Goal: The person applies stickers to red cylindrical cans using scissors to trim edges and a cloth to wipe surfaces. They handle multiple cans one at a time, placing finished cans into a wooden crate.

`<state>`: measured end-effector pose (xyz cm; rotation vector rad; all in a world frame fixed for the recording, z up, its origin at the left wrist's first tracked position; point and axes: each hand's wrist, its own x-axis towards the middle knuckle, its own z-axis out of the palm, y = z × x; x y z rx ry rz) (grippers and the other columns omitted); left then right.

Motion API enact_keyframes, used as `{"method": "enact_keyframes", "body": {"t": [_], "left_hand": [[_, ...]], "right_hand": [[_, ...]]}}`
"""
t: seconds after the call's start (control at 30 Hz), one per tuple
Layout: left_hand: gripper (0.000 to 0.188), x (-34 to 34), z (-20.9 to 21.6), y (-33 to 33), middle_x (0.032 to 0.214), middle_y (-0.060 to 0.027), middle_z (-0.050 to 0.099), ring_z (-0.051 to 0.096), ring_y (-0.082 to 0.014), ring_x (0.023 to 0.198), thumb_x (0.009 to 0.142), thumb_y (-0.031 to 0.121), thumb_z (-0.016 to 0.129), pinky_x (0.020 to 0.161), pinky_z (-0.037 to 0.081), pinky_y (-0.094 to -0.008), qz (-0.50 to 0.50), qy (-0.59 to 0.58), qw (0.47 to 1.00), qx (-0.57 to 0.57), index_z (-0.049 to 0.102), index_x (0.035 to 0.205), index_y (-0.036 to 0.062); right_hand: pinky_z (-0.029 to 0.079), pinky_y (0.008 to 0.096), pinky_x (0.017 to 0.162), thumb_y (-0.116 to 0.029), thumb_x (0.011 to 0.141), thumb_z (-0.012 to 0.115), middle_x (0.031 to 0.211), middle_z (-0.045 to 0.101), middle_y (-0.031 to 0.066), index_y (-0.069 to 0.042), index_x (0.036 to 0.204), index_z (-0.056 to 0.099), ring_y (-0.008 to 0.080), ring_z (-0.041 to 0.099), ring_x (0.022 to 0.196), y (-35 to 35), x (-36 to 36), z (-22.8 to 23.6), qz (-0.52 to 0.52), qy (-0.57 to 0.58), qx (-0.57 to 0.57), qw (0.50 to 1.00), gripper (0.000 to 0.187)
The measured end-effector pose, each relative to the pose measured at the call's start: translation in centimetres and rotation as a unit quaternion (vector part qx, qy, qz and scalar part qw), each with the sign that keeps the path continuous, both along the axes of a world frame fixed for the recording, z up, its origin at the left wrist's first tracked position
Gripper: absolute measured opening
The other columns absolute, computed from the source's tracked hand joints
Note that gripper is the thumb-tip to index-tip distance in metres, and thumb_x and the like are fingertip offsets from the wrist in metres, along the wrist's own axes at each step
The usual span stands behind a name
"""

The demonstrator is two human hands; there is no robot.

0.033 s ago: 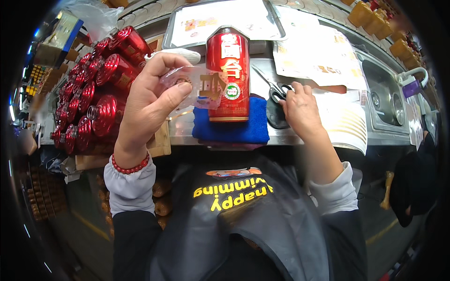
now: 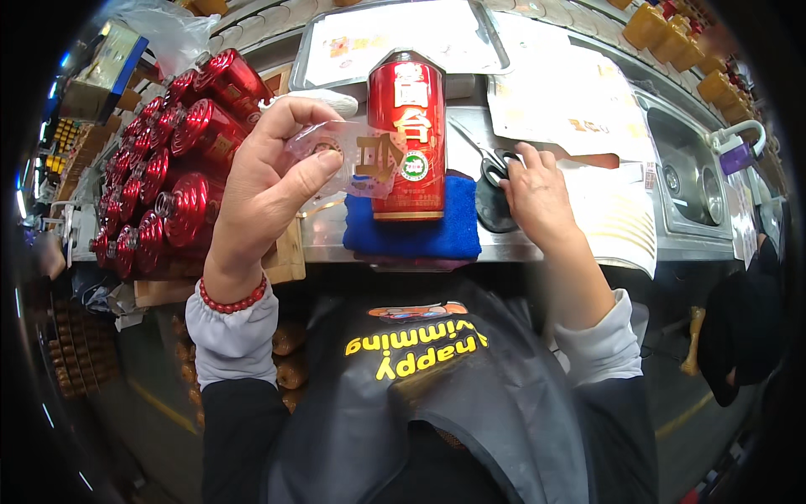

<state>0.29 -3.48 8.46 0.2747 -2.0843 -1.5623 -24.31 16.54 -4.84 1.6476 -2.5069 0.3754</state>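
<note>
My left hand (image 2: 281,160) pinches a clear decal sheet (image 2: 376,164) with gold characters, holding it in front of a red bottle (image 2: 406,109). The bottle has white lettering and a round green-and-white mark, and it lies on a folded blue towel (image 2: 411,239). My right hand (image 2: 541,197) is at the handles of a pair of black scissors (image 2: 490,170), its fingers curled against them. The scissors' blades point away to the upper left. Beneath the handles is a dark oval pad (image 2: 495,210).
Several shiny red bottles (image 2: 197,206) are stacked at the left on a wooden crate (image 2: 290,252). A tray (image 2: 295,74) holding printed sheets stands at the back. More printed sheets (image 2: 546,101) cover the right of the metal bench, beside a sink (image 2: 672,214). A white cloth (image 2: 340,102) lies behind my left hand.
</note>
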Motion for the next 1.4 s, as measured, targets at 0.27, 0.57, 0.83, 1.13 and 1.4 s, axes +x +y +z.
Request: {"method": "enact_keyframes", "body": {"t": [0.27, 0.57, 0.83, 1.13, 1.4], "left_hand": [[0.030, -0.3, 0.2, -0.8, 0.129, -0.0061, 0.056, 0.058, -0.0134, 0.116, 0.095, 0.003, 0.062, 0.095, 0.051, -0.0275, -0.039, -0.056, 0.995, 0.078, 0.055, 0.124, 0.0032], [0.029, -0.3, 0.9, -1.8, 0.107, -0.0027, 0.064, 0.060, -0.0054, 0.094, 0.100, 0.007, 0.062, 0.078, 0.051, -0.0227, -0.077, -0.016, 0.992, 0.101, 0.054, 0.128, 0.0014], [0.026, -0.9, 1.6, -2.3, 0.110, -0.0022, 0.066, 0.061, -0.0061, 0.093, 0.101, 0.014, 0.064, 0.078, 0.052, -0.0228, -0.117, -0.036, 0.988, 0.091, 0.060, 0.124, 0.0037], [0.022, -1.4, 1.6, -1.6, 0.106, -0.0007, 0.065, 0.059, -0.0043, 0.091, 0.103, 0.015, 0.062, 0.073, 0.052, -0.0213, -0.135, -0.044, 0.988, 0.066, 0.060, 0.122, 0.0041], [0.022, -1.5, 0.7, -1.5, 0.106, 0.0001, 0.064, 0.060, -0.0042, 0.094, 0.103, 0.015, 0.063, 0.073, 0.052, -0.0212, -0.149, -0.031, 0.985, 0.084, 0.060, 0.122, 0.0039]], "right_hand": [[0.049, 0.0457, 0.080, -0.019, 0.081, 0.072, 0.101, 0.062, 0.0139, -0.002, 0.085, 0.068, 0.0335, 0.059, 0.099, -1.6, -1.9, -1.2, 0.029, 0.052, 0.028, 0.998, 0.018], [0.047, 0.0470, 0.086, -0.011, 0.072, 0.072, 0.096, 0.059, 0.0162, -0.001, 0.084, 0.062, 0.0347, 0.058, 0.097, 1.7, -2.9, 2.4, 0.072, 0.029, 0.034, 0.996, 0.018], [0.045, 0.0426, 0.077, -0.040, 0.081, 0.078, 0.090, 0.053, 0.0163, -0.001, 0.086, 0.052, 0.0348, 0.054, 0.085, 4.7, -0.9, 9.2, 0.274, -0.306, 0.051, 0.910, 0.047], [0.043, 0.0427, 0.081, -0.053, 0.086, 0.073, 0.091, 0.051, 0.0150, -0.002, 0.089, 0.052, 0.0341, 0.049, 0.090, 2.1, -0.6, 9.1, 0.388, -0.321, 0.055, 0.862, 0.055], [0.045, 0.0428, 0.081, -0.050, 0.086, 0.074, 0.089, 0.054, 0.0145, -0.003, 0.089, 0.052, 0.0341, 0.051, 0.089, 1.1, -0.3, 9.2, 0.376, -0.355, 0.084, 0.852, 0.053]]}}
